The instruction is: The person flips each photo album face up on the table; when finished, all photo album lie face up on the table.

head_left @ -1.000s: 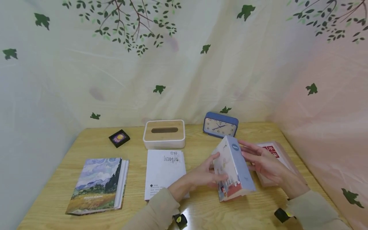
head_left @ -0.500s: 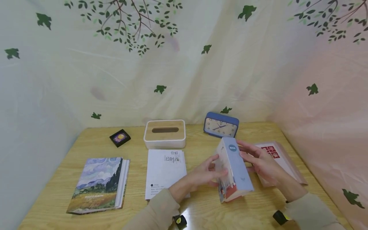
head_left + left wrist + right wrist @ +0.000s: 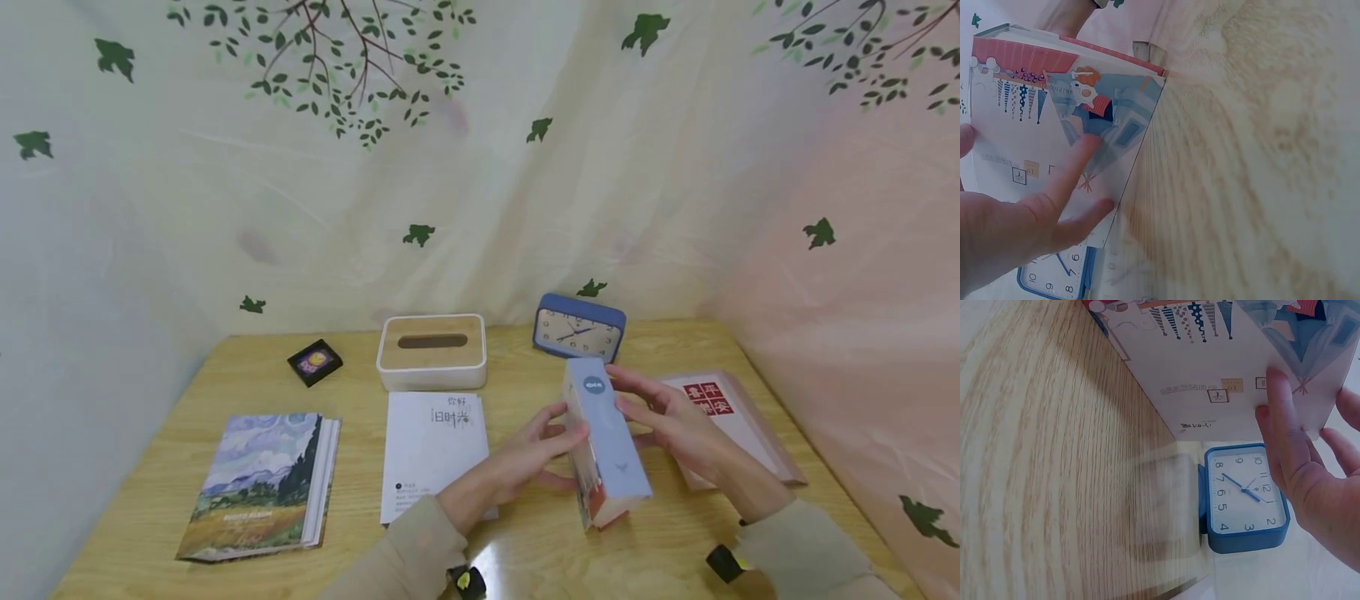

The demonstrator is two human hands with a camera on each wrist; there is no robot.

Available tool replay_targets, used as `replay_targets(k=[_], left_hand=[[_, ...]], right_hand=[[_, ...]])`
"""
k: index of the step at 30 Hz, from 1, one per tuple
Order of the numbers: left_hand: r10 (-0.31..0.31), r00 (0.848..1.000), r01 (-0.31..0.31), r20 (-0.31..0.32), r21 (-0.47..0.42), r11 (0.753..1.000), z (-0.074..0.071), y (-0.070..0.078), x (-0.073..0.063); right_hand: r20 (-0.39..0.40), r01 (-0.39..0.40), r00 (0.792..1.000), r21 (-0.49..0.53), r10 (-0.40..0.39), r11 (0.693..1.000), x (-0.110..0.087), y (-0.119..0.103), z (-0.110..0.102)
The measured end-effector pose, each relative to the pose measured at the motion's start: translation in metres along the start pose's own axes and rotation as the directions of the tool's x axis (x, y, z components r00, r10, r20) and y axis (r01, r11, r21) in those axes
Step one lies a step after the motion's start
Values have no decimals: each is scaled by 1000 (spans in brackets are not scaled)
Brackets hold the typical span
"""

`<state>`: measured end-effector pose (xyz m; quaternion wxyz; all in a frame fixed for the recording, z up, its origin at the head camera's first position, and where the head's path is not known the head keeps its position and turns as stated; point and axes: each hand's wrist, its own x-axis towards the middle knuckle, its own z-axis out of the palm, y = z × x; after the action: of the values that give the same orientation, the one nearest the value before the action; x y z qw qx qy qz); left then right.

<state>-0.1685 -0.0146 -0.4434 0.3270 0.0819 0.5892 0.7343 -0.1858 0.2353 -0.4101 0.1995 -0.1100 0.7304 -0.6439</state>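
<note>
A thick book (image 3: 615, 450) with a light blue spine stands on its edge on the table, spine toward me. My left hand (image 3: 517, 462) holds it from the left, thumb by the spine. In the left wrist view its fingers (image 3: 1085, 150) lie on an illustrated cover (image 3: 1016, 125). My right hand (image 3: 682, 425) holds the opposite side near the far end. The right wrist view has its fingers (image 3: 1285, 412) on the other pale cover (image 3: 1197, 369), with the book's lower edge at the wood. A blue clock (image 3: 579, 327) stands just behind the book.
Right of the hands lies a book with red squares (image 3: 720, 417). A white book (image 3: 427, 458) lies left of my left hand, before a wood-topped tissue box (image 3: 432, 354). Farther left are a photo album (image 3: 255, 492) and a small black frame (image 3: 315, 362). Cloth walls enclose the table.
Both hands have turned the book, so its blue spine faces me more and the left cover shows less. Its top has shifted slightly left, and the right hand has moved with it.
</note>
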Motion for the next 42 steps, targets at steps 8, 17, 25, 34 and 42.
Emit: replay_targets(k=[8, 17, 25, 34, 42], left_hand=[[34, 999, -32, 42, -38, 999, -1, -1, 0], [106, 991, -93, 77, -158, 983, -4, -7, 2], [113, 991, -96, 77, -197, 976, -5, -8, 4], [97, 995, -95, 2, -169, 981, -5, -9, 7], [94, 995, -89, 24, -172, 981, -5, -6, 4]], right_hand=[[12, 31, 999, -30, -31, 999, 0, 3, -1], [79, 111, 991, -23, -108, 994, -1, 6, 1], [128, 138, 982, 20, -139, 990, 1, 12, -2], [142, 44, 989, -35, -39, 998, 4, 23, -5], [132, -6, 991, -13, 8, 1000, 6, 29, -8]])
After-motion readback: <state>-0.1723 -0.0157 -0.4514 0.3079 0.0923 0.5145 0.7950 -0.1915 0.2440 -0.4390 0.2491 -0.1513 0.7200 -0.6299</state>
